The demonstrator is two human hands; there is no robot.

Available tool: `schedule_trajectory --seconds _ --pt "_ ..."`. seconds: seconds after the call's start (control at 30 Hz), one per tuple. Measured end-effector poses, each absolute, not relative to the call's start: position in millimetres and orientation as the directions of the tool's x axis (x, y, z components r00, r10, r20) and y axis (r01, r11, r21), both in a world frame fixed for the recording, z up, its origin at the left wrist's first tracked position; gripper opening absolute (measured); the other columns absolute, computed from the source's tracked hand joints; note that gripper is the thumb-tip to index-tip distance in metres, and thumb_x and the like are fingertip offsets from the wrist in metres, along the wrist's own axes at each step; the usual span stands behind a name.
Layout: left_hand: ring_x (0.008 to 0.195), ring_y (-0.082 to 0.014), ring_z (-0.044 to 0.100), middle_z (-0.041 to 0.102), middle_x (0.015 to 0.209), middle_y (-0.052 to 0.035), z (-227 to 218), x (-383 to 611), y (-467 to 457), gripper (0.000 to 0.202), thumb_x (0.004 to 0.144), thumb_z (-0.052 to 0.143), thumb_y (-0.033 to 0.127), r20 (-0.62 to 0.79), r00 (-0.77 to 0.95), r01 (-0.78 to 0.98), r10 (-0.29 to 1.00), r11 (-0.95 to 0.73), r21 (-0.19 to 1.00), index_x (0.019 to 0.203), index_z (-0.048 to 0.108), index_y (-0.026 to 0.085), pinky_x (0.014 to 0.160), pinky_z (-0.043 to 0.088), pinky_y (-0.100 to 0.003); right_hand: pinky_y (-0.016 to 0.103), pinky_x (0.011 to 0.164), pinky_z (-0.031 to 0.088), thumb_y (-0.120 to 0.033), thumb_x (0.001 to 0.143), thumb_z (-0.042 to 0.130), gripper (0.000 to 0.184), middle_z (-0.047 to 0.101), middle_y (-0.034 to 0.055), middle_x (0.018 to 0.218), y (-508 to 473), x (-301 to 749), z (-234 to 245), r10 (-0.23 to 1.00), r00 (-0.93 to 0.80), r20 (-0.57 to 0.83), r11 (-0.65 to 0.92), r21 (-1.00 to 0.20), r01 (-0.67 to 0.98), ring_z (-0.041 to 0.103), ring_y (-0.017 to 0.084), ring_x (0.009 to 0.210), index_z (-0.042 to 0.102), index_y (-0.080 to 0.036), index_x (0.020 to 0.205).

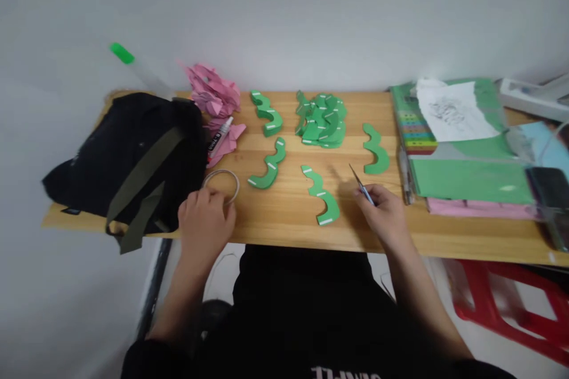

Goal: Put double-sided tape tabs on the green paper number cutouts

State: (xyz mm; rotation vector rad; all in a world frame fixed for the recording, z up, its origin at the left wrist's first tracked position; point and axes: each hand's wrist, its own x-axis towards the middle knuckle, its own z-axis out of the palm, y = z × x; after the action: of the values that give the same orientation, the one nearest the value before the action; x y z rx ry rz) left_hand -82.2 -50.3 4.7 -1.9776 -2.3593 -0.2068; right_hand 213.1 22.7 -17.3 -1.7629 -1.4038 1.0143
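Observation:
At the front left of the table, my left hand (207,213) is closed on the near edge of a thin pale tape roll (236,182). My right hand (384,213) grips a slim pointed tool with a bluish shaft (365,193), tip up and to the left; its exact kind is hard to make out. Between the hands lies a wavy green paper piece with white strips (328,207). Similar green pieces lie beyond it, at left (269,169), at back left (269,115) and at right (377,151). A heap of green pieces (326,124) sits at the back.
A black bag (146,154) covers the table's left end. Crumpled pink paper (216,92) and a glue tube (220,136) lie beside it. On the right are a green folder (466,172), a torn white sheet (457,112) and a phone (549,195). A red stool (511,302) stands below.

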Motion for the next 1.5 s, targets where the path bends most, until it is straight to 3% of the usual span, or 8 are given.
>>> schedule_trajectory --seconds 0.13,0.33,0.43,0.63,0.77,1.03,1.33,1.5 --pt "0.085 -0.0295 0.062 0.067 0.087 -0.013 11 -105 -65 0.019 0.084 0.046 0.022 -0.085 -0.11 0.987 0.99 0.118 0.106 0.08 0.063 0.015 0.074 0.048 -0.042 0.025 0.047 0.033 -0.041 0.064 0.062 0.022 0.056 -0.0003 0.053 18 204 -5 0.986 0.077 -0.148 -0.167 -0.897 0.41 0.043 0.012 0.047 0.059 -0.02 0.062" --pt "0.073 -0.0178 0.064 0.067 0.076 -0.003 39 -80 -73 0.021 0.077 0.064 0.039 -0.061 -0.26 0.506 0.964 0.19 0.842 0.078 0.061 0.018 0.071 0.051 -0.031 0.023 0.043 0.027 -0.042 0.07 0.067 0.025 0.044 -0.0053 0.052 5 188 19 0.982 -0.107 -0.158 -0.132 -0.968 0.215 0.034 0.008 0.045 0.061 -0.018 0.07" --pt "0.065 -0.0145 0.061 0.064 0.068 -0.0006 57 -53 -71 0.019 0.07 0.072 0.032 -0.112 -0.146 0.185 0.983 0.139 0.973 0.073 0.061 0.017 0.064 0.05 -0.027 0.022 0.042 0.022 -0.043 0.074 0.067 0.033 0.039 -0.0079 0.055 -1 178 32 0.954 -0.251 -0.163 -0.152 -0.986 0.062 0.03 0.007 0.045 0.064 -0.019 0.096" --pt "0.064 -0.0114 0.058 0.064 0.069 0.0003 69 -15 -59 0.013 0.072 0.074 0.023 -0.037 0.106 0.002 0.994 0.037 0.999 0.072 0.064 0.016 0.065 0.049 -0.025 0.022 0.041 0.021 -0.043 0.074 0.071 0.035 0.03 -0.0092 0.054 -2 167 45 0.941 -0.333 -0.06 -0.078 -0.996 -0.042 0.025 0.006 0.044 0.068 -0.021 0.101" --pt "0.068 -0.0118 0.059 0.064 0.072 0.0001 64 -6 -57 0.013 0.074 0.074 0.023 -0.02 0.148 -0.035 0.989 0.025 0.999 0.075 0.063 0.016 0.068 0.049 -0.025 0.023 0.043 0.027 -0.045 0.075 0.069 0.032 0.044 -0.0053 0.06 -4 175 42 0.973 -0.233 -0.003 -0.011 -0.999 -0.031 0.033 0.007 0.047 0.07 -0.022 0.098" --pt "0.074 -0.0118 0.062 0.064 0.082 0.0007 63 2 -55 0.065 0.077 0.069 0.013 -0.028 0.395 -0.116 0.918 0.08 0.99 0.135 0.042 0.022 0.076 0.051 -0.028 0.026 0.051 0.044 -0.034 0.069 0.072 0.021 0.06 -0.0021 0.064 -7 179 38 0.983 -0.182 0.024 0.039 -0.996 0.077 0.05 0.011 0.054 0.073 -0.023 0.086" --pt "0.076 -0.0118 0.064 0.065 0.084 0.0003 59 5 -53 0.048 0.078 0.066 0.009 0.009 0.4 -0.065 0.917 0.018 0.998 0.121 0.049 0.021 0.077 0.051 -0.028 0.027 0.057 0.047 -0.036 0.069 0.071 0.023 0.067 0.0005 0.072 -4 176 36 0.974 -0.224 -0.022 -0.004 -0.997 0.081 0.055 0.012 0.06 0.073 -0.021 0.086" --pt "0.07 -0.0113 0.065 0.065 0.081 0.0013 52 0 -49 0.043 0.082 0.066 0.015 -0.02 0.377 -0.23 0.926 0.114 0.966 0.12 0.046 0.022 0.07 0.051 -0.027 0.023 0.043 0.032 -0.056 0.071 0.068 0.045 0.045 -0.0063 0.053 2 187 33 0.972 -0.221 -0.078 -0.07 -0.997 0.045 0.036 0.008 0.045 0.068 -0.021 0.099"
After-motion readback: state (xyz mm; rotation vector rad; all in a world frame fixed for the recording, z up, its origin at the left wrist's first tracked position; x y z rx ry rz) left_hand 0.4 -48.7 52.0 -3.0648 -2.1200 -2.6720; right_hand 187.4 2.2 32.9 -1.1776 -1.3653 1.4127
